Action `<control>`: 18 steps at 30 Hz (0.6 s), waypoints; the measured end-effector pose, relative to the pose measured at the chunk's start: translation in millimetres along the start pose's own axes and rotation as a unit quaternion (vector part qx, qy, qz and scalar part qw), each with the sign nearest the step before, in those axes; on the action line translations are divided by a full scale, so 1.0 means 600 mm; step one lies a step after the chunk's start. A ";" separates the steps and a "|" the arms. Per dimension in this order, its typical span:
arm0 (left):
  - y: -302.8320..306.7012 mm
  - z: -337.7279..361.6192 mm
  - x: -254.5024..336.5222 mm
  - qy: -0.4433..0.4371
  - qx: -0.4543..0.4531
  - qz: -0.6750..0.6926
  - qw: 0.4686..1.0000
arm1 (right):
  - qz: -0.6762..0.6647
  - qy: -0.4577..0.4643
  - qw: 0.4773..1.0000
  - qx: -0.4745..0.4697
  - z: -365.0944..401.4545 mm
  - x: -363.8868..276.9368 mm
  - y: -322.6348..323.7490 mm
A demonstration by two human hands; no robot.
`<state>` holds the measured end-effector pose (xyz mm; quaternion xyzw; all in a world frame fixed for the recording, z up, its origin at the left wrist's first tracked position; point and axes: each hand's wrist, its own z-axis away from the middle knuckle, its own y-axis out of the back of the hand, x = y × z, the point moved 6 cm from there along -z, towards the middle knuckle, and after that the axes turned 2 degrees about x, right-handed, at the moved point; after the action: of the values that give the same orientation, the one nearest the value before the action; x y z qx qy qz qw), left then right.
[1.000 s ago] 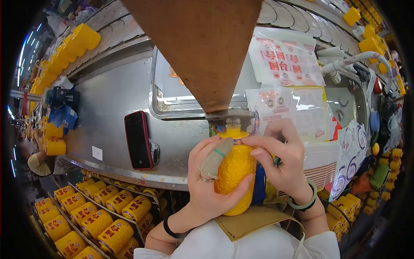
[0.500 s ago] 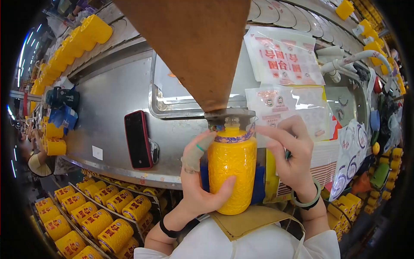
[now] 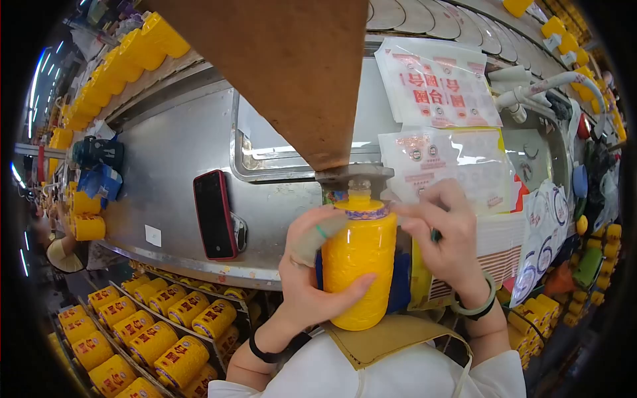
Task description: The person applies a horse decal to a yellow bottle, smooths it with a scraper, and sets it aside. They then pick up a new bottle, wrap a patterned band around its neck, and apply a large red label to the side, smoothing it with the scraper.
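A yellow embossed bottle (image 3: 358, 272) with a clear neck (image 3: 359, 190) stands upright against my apron (image 3: 385, 335). My left hand (image 3: 302, 265) is wrapped round its left side, thumb across the front and fingertips up at the shoulder. A pale cover is on one of its fingers. A narrow blue-and-purple patterned strip (image 3: 367, 215) runs round the bottle's shoulder. At the strip's right end my right hand (image 3: 448, 229) has its thumb and forefinger closed in a pinch; whatever lies between those fingertips is too blurred to make out clearly.
A brown board (image 3: 285, 73) juts toward me above the metal table (image 3: 159, 166). A phone (image 3: 215, 213) lies at left. Printed decal sheets (image 3: 434, 86) and a water basin (image 3: 541, 149) are at right. Racks of yellow bottles (image 3: 152, 331) stand below left.
The strip's right end, which stood off from the bottle, now lies closer round the shoulder. My right fingertips have moved slightly down and in. My left hand still holds the bottle.
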<state>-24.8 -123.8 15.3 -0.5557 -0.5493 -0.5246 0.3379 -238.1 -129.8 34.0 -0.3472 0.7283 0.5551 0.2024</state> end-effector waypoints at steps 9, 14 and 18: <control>-0.023 -0.014 0.070 -0.052 -0.023 -0.171 0.984 | -0.089 -0.005 0.996 0.022 -0.012 -0.035 -0.005; -0.032 -0.011 0.069 -0.080 -0.024 -0.252 0.964 | -0.098 0.013 0.995 0.013 -0.009 -0.029 -0.012; -0.009 -0.001 0.003 -0.009 -0.037 -0.020 0.999 | -0.017 -0.009 1.000 0.013 0.002 0.010 0.007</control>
<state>-30.2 -123.2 16.1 -0.5613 -0.5433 -0.5464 0.3019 -245.3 -129.4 32.5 -0.3515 0.7277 0.5450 0.2233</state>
